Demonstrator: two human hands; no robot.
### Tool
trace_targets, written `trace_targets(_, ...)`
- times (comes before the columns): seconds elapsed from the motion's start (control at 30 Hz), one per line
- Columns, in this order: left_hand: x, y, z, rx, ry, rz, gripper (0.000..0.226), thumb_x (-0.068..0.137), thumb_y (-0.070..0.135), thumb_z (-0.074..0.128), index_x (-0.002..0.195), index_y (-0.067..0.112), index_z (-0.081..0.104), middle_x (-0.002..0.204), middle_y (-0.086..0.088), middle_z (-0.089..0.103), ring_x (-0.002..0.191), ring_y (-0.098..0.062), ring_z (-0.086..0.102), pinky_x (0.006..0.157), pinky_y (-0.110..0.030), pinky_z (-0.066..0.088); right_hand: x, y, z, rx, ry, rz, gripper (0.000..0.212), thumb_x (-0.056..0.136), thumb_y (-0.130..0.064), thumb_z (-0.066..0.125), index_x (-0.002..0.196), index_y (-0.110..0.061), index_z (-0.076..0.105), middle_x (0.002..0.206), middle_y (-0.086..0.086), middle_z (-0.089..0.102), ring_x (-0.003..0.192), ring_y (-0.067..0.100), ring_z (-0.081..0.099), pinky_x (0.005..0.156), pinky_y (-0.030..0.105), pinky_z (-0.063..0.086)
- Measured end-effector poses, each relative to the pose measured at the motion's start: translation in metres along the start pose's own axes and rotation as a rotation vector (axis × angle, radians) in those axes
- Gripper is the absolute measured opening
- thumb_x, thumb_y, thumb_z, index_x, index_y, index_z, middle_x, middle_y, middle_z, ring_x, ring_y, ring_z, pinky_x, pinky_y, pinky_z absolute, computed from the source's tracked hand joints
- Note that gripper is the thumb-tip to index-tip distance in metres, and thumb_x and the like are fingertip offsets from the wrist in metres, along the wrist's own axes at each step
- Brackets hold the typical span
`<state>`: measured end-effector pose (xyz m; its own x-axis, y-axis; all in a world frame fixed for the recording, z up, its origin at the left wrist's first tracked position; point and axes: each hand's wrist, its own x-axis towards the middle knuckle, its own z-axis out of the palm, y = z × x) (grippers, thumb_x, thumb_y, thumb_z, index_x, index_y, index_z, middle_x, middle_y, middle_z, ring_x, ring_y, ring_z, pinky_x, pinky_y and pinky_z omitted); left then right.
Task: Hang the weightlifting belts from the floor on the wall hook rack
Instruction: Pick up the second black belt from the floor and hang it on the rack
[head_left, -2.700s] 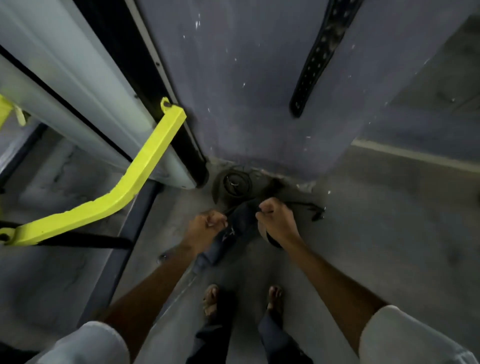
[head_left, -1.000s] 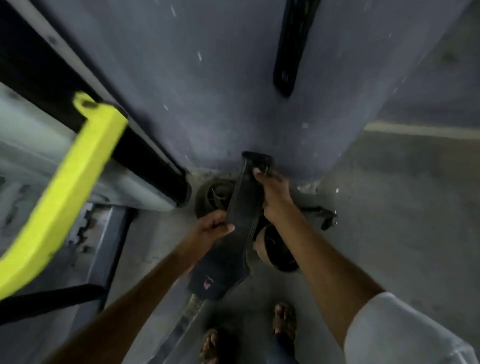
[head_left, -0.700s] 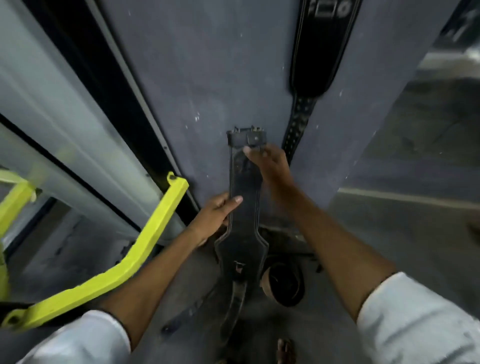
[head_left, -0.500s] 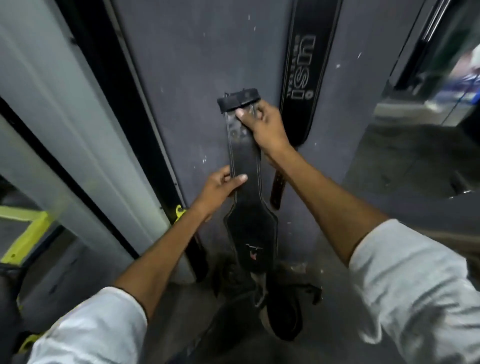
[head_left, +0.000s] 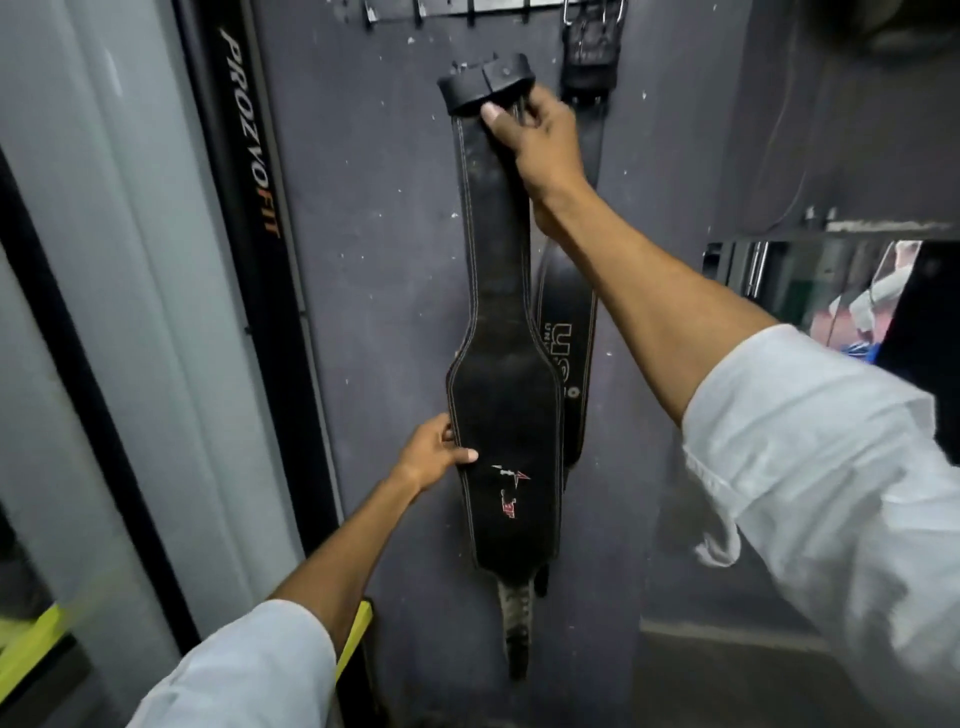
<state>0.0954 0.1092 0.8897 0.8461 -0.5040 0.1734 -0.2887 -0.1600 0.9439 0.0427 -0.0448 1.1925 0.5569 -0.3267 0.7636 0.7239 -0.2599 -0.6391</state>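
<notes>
At 7 o'clock, the left hand (head_left: 434, 452) pinches the wide part of a black belt (head_left: 504, 405), thumb on its face, fingers behind its edge. Toward 12, the right hand (head_left: 540, 140) curls round the buckle end, holding the belt upright before the grey wall (head_left: 374, 260), just below the hook rack (head_left: 467, 8). A second belt (head_left: 566, 291), lettered "US", hangs from the rack at 1 o'clock. That makes two belts. At 10, a post (head_left: 252, 135) reads "PROZVOFIT".
</notes>
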Motion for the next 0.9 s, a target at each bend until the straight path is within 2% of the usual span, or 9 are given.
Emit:
trace_targets(0.13,0.002,-0.002,0.002,-0.08,0.039,-0.001,0.033,0.085,0.003,0.073,0.113,0.018,0.063,0.115,-0.007,0.072,0.112,-0.026,0.068,0.101,-0.042,0.054,0.027,-0.029,-0.005,0.089,-0.024,-0.024,0.027,0.094,0.001,0.066,0.12,-0.004,0.063,0.111,0.013,0.073,0.088,0.013,0.072,0.079,0.031,0.062)
trace_targets(0.23,0.003,0.027,-0.007,0.004,-0.05,-0.026,0.04,0.082,0.008,0.078,0.117,0.017,0.06,0.112,0.0,0.071,0.111,-0.021,0.068,0.09,-0.026,0.057,0.033,-0.022,-0.007,0.104,-0.004,-0.015,0.031,0.093,0.002,0.066,0.124,0.002,0.061,0.112,0.014,0.071,0.096,0.018,0.068,0.09,0.037,0.059)
trace_targets(0.33,0.017,0.1,-0.031,-0.198,-0.014,0.13,0.052,0.079,0.028,0.08,0.127,0.022,0.059,0.126,-0.001,0.068,0.116,-0.014,0.066,0.1,-0.033,0.053,0.032,-0.003,-0.011,0.098,0.014,0.023,0.03,0.094,0.002,0.066,0.123,0.001,0.062,0.11,0.012,0.071,0.094,0.014,0.067,0.089,0.028,0.057)
trace_targets(0.43,0.037,0.204,-0.062,-0.333,0.114,0.339,0.031,0.092,0.04,0.065,0.119,0.026,0.062,0.127,0.001,0.068,0.118,-0.014,0.065,0.097,-0.038,0.051,0.025,0.013,-0.01,0.075,-0.004,0.035,0.034,0.094,0.0,0.067,0.127,0.004,0.061,0.111,0.012,0.072,0.092,0.014,0.068,0.086,0.025,0.058)
trace_targets(0.57,0.05,0.291,-0.072,-0.218,0.109,0.454,0.011,0.096,0.028,0.064,0.1,0.018,0.066,0.091,0.003,0.074,0.08,-0.009,0.073,0.069,-0.027,0.058,0.011,0.022,-0.004,0.019,-0.059,0.05,0.031,0.094,-0.012,0.07,0.123,-0.003,0.065,0.114,0.014,0.074,0.103,0.027,0.072,0.093,0.045,0.061)
trace_targets(0.67,0.061,0.302,-0.061,-0.235,0.203,0.424,0.006,0.093,0.009,0.066,0.09,0.015,0.065,0.084,0.0,0.072,0.069,-0.009,0.071,0.065,-0.027,0.06,0.002,0.023,-0.006,0.044,-0.095,0.07,0.029,0.097,-0.012,0.066,0.125,-0.008,0.062,0.116,0.013,0.073,0.106,0.026,0.072,0.088,0.038,0.062)
trace_targets(0.77,0.068,0.296,-0.054,-0.367,0.303,0.42,0.011,0.091,0.004,0.065,0.088,0.014,0.065,0.081,-0.002,0.071,0.062,-0.008,0.068,0.055,-0.024,0.057,-0.025,0.036,-0.016,-0.035,-0.169,0.162,0.035,0.093,-0.007,0.069,0.127,-0.007,0.058,0.102,0.002,0.073,0.088,0.008,0.072,0.076,0.025,0.059)
trace_targets(0.83,0.072,0.298,-0.051,-0.412,0.357,0.425,0.008,0.091,0.004,0.066,0.092,0.012,0.067,0.078,-0.002,0.071,0.058,-0.007,0.068,0.054,-0.025,0.055,-0.064,0.062,-0.024,-0.116,-0.281,0.281,0.042,0.089,-0.01,0.076,0.128,-0.009,0.059,0.106,0.001,0.075,0.092,0.008,0.073,0.082,0.027,0.06)
trace_targets(0.9,0.075,0.306,-0.049,-0.419,0.368,0.448,0.01,0.09,0.003,0.066,0.098,0.009,0.069,0.08,-0.003,0.072,0.06,-0.008,0.069,0.055,-0.025,0.056,-0.107,0.095,-0.034,-0.127,-0.314,0.364,0.045,0.085,-0.011,0.08,0.126,-0.009,0.064,0.114,0.006,0.076,0.103,0.019,0.075,0.094,0.037,0.06)
